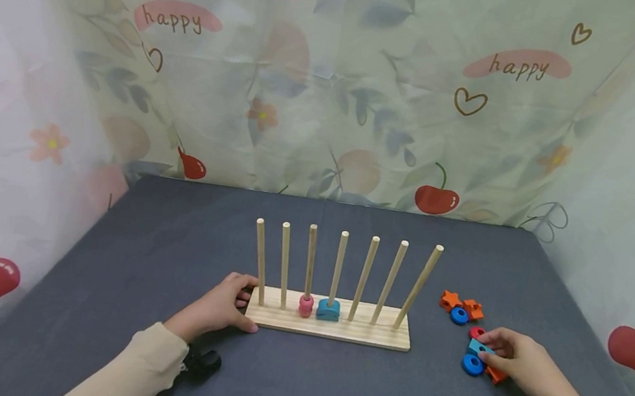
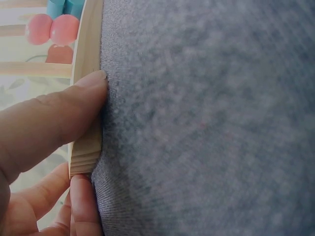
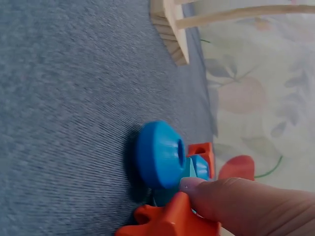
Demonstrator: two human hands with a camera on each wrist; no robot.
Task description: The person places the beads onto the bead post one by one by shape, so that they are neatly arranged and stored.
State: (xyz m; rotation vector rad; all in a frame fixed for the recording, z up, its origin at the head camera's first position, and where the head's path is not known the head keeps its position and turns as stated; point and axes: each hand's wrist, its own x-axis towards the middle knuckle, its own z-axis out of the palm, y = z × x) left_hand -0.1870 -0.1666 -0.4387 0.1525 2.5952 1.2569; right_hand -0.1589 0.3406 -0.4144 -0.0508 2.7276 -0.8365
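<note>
My left hand (image 1: 219,304) grips the left end of a wooden peg stand (image 1: 277,319), the thumb (image 2: 59,118) along its front edge and the other fingers round the end. Several upright pegs rise from it; a pink double-ball bead (image 1: 306,306) and a teal block (image 1: 329,310) are threaded on two middle ones. Off to the stand's right, my right hand (image 1: 525,362) pinches a light-blue block (image 1: 477,347) between thumb and fingers. Around that block lie a red bead (image 1: 476,333), a blue ring bead (image 1: 473,365) and an orange piece (image 1: 495,375), partly under the hand.
Farther back on the right are an orange star (image 1: 450,300), another orange piece (image 1: 473,310) and a blue ring (image 1: 459,316). A dark grey cloth (image 1: 167,238) covers the table. Printed curtains (image 1: 329,112) hang behind and at both sides.
</note>
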